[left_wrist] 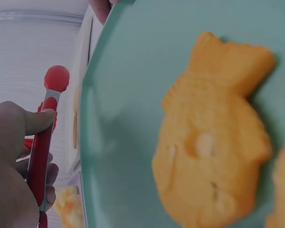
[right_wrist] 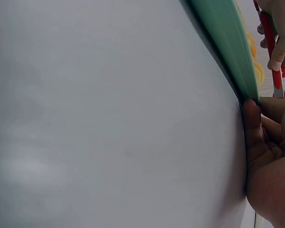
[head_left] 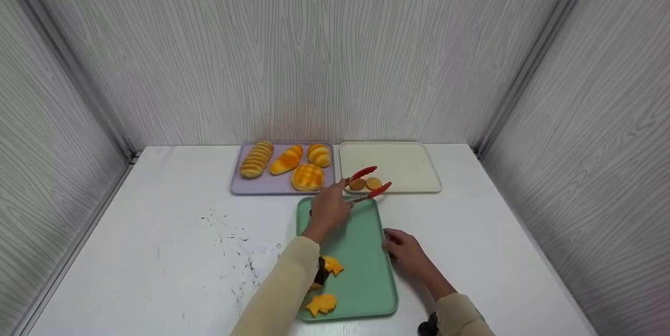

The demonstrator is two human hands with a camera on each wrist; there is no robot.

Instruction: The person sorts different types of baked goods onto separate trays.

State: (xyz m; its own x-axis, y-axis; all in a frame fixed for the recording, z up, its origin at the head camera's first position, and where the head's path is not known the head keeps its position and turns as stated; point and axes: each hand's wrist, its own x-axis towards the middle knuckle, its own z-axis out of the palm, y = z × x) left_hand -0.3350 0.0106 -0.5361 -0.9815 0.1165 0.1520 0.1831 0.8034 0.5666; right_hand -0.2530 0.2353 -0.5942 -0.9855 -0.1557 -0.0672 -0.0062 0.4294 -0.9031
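My left hand (head_left: 331, 209) grips red-handled tongs (left_wrist: 42, 156) over the far end of the green tray (head_left: 361, 273). The tongs' red tips are spread apart above two small round cookies (head_left: 373, 183) in the near left corner of the cream tray (head_left: 403, 166). My right hand (head_left: 411, 255) pinches the green tray's right rim between thumb and fingers. Orange fish-shaped cakes (head_left: 321, 304) lie at the near left of the green tray, partly hidden by my left sleeve; one fish cake (left_wrist: 209, 142) fills much of the left wrist view.
Behind and to the left, a lilac tray (head_left: 272, 188) holds several bread pieces, among them a long ridged loaf (head_left: 257, 159) and a round bun (head_left: 308, 177). Dark specks mark the white table (head_left: 172, 252) left of the green tray. Grey panels (head_left: 293, 48) enclose the back and sides.
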